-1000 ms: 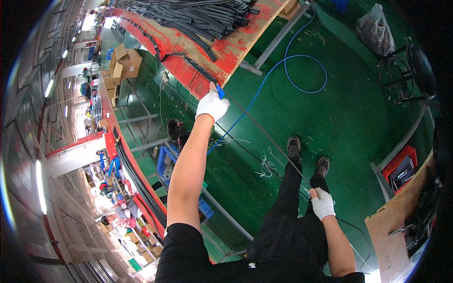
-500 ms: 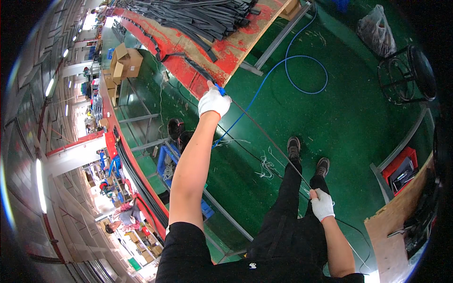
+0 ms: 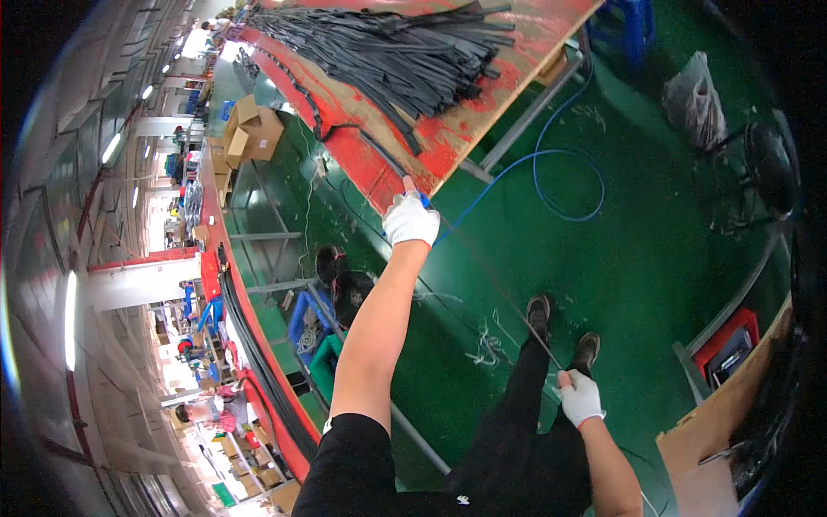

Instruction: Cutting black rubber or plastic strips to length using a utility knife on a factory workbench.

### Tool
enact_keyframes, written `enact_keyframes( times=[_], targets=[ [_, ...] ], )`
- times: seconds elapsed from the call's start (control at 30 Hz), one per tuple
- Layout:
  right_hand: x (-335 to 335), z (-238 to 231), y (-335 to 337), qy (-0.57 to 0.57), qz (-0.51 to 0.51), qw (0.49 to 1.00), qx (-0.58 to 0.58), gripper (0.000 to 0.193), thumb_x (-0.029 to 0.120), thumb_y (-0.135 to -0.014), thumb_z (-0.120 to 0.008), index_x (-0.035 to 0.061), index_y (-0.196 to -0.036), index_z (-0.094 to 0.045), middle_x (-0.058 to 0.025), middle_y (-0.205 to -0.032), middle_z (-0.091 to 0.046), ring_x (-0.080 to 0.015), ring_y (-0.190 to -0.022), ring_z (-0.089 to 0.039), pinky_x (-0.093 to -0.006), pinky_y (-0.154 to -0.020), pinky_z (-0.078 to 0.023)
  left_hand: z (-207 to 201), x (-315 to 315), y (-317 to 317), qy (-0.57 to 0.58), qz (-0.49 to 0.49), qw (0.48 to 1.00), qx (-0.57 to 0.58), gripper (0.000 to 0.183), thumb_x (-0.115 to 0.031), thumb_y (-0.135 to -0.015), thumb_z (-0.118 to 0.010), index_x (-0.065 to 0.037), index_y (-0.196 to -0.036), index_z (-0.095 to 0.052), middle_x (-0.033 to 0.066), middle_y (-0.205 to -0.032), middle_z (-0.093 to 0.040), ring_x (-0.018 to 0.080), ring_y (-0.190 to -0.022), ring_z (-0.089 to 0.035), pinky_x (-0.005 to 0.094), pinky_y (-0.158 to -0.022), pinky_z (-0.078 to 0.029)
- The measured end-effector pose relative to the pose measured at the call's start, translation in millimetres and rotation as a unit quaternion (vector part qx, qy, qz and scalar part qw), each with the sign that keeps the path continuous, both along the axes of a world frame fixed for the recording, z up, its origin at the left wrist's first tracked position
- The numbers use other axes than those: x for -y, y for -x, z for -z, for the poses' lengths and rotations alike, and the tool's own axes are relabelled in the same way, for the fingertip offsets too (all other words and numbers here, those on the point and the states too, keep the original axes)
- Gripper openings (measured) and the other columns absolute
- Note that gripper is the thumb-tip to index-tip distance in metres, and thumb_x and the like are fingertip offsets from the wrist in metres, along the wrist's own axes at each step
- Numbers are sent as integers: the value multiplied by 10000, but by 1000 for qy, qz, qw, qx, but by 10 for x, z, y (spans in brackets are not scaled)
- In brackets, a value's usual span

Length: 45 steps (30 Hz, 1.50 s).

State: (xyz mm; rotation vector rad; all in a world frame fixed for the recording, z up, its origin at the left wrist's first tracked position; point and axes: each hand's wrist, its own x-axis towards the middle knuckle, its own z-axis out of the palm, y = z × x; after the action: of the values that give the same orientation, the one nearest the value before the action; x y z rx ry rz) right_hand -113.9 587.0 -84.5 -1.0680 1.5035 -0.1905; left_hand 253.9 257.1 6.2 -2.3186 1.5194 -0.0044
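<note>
A thin dark line (image 3: 521,319) stretches nearly straight above the green floor (image 3: 655,284), just off the near corner of the red-painted table (image 3: 448,153). At that corner, the gloved left hand (image 3: 410,220) curls its fingers firmly around a small blue piece (image 3: 424,200), beside the end of a black strip (image 3: 383,153) that runs along the table's left edge. The gloved right hand (image 3: 580,397), well apart, clenches the line's lower part. A loosened grip could let the line slip; a hard tug could snag the strip on the corner. A heap of black strips (image 3: 405,56) crowds the table's far end. On the floor off the right edge, a looped blue hose (image 3: 560,151) could catch a foot.
</note>
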Motion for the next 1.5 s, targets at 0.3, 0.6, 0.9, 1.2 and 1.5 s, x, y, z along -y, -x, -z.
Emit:
enact_keyframes(
  times=[0.3, 0.6, 0.9, 1.2, 1.5],
  targets=[
    [-878, 321, 862, -11, -69, 996, -58, 432, 429, -1049, -572, 28, -1020, -730, -248, -898, -734, -472, -909, -710, -537, -782, -535, -104, 85, -77, 20, -26, 999, -16, 894, -343, -892, -709, -128, -1670, -327, 266, -1350, -638, 414, -1132, -715, 489, -973, -569],
    [-759, -101, 1028, -13, -52, 998, -37, 459, 440, -1056, -549, 46, -921, -742, -237, -866, -737, -456, -891, -716, -546, -789, -535, 72, -124, 251, 14, -12, 999, -36, 868, -288, -891, -685, -122, -1665, -329, 273, -1316, -652, 423, -1118, -719, 498, -973, -570],
    [-2194, -141, 2010, -40, -84, 986, -142, 420, 417, -1047, -549, 57, -991, -758, -271, -934, -733, -483, -928, -706, -560, -813, -545, -45, -292, 306, 23, -16, 999, -41, 854, -296, -886, -697, -120, -1650, -358, 260, -1306, -656, 419, -1118, -714, 494, -966, -573],
    [-1482, -433, 1419, -63, -51, 993, -85, 527, 469, -1067, -522, 3, -956, -742, -244, -895, -744, -430, -915, -722, -487, -819, -543, -342, -539, 793, 11, -22, 994, -102, 873, -291, -889, -699, -126, -1665, -334, 260, -1363, -641, 404, -1152, -706, 482, -981, -569],
    [-2526, -165, 2284, -8, -80, 990, -116, 460, 456, -1058, -518, 62, -1023, -753, -274, -944, -741, -483, -939, -708, -554, -844, -545, -176, -1107, 901, 13, -57, 996, -74, 888, -325, -905, -705, -143, -1680, -311, 228, -1299, -660, 402, -1131, -712, 483, -972, -580]
  ],
)
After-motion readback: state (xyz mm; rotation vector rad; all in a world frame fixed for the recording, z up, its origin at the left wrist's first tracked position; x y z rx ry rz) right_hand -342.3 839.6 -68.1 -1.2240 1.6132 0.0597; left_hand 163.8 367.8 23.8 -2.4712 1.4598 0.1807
